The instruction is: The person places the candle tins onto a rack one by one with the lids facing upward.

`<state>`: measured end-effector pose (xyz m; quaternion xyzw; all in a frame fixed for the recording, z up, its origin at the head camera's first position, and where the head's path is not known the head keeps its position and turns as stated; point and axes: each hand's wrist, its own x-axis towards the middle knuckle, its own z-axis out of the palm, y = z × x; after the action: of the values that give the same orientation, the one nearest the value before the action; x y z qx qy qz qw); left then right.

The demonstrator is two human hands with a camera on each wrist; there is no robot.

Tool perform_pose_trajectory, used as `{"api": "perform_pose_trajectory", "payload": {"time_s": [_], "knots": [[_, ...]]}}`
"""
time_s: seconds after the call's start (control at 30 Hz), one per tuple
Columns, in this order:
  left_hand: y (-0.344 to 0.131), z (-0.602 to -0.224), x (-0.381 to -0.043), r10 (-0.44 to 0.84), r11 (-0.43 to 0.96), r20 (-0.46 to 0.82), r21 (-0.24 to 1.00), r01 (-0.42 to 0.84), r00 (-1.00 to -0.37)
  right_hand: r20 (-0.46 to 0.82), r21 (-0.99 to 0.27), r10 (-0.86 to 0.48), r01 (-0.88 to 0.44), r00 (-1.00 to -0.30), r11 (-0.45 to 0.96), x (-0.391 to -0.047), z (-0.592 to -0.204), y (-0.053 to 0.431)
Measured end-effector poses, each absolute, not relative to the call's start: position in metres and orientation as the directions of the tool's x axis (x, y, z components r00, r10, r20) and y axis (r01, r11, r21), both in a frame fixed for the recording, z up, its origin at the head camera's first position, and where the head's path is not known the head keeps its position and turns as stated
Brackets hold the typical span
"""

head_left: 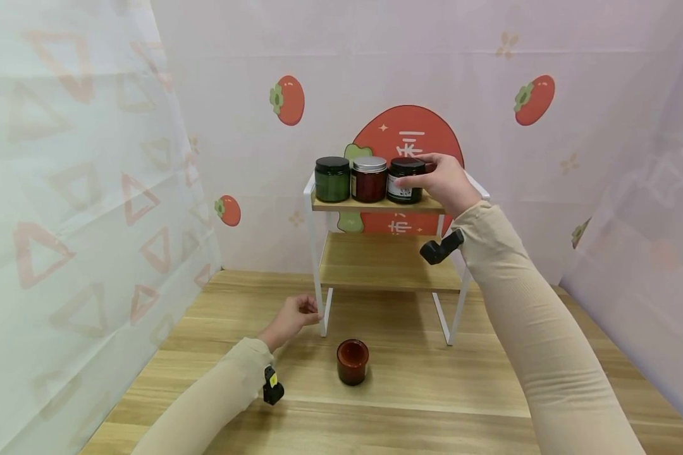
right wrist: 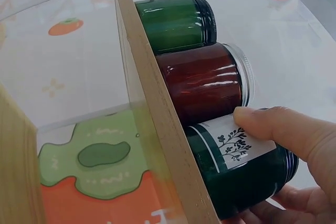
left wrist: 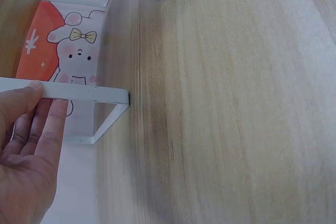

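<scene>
On the top board of a two-tier shelf [head_left: 389, 287] stand three jars side by side. A green jar [head_left: 332, 183] with a black lid is leftmost; a dark red jar [head_left: 369, 184] with a silver lid is in the middle. My right hand [head_left: 445, 180] grips the dark green labelled jar [right wrist: 236, 171] at the right end, thumb on its white label. This jar stands close beside the red one. Low on the left, my left hand [head_left: 290, 321] pinches the white metal leg [left wrist: 84, 92] of the shelf between thumb and fingers.
A small dark red glass cup [head_left: 353, 363] stands on the wooden table [head_left: 421, 392] in front of the shelf. Behind rises a fabric backdrop [head_left: 233, 139] printed with persimmons. A cloth wall [head_left: 91, 221] hangs along the left side.
</scene>
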<state>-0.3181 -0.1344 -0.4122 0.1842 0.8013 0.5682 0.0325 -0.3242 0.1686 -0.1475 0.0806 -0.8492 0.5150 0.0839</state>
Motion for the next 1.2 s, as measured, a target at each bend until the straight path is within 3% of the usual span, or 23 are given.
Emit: {"api": "perform_pose_trajectory", "payload": {"time_s": [0.2, 0.7, 1.03, 1.2], "knots": [[-0.138, -0.436, -0.336, 0.311, 0.296, 0.142, 0.925, 0.238, -0.94, 0.209, -0.855, -0.046, -0.206, -0.977, 0.477, -0.324, -0.149, 0.167], [-0.137, -0.438, -0.338, 0.306, 0.301, 0.156, 0.92, 0.251, -0.939, 0.242, -0.854, -0.086, -0.255, -0.966, 0.454, -0.325, -0.152, 0.17], [-0.137, -0.437, -0.339, 0.302, 0.312, 0.158, 0.915, 0.254, -0.94, 0.363, -0.867, -0.072, -0.365, -0.929, 0.339, -0.317, -0.144, 0.168], [-0.138, -0.437, -0.34, 0.302, 0.31, 0.152, 0.918, 0.248, -0.941, 0.417, -0.884, -0.046, -0.416, -0.908, 0.212, -0.309, -0.138, 0.169]]}}
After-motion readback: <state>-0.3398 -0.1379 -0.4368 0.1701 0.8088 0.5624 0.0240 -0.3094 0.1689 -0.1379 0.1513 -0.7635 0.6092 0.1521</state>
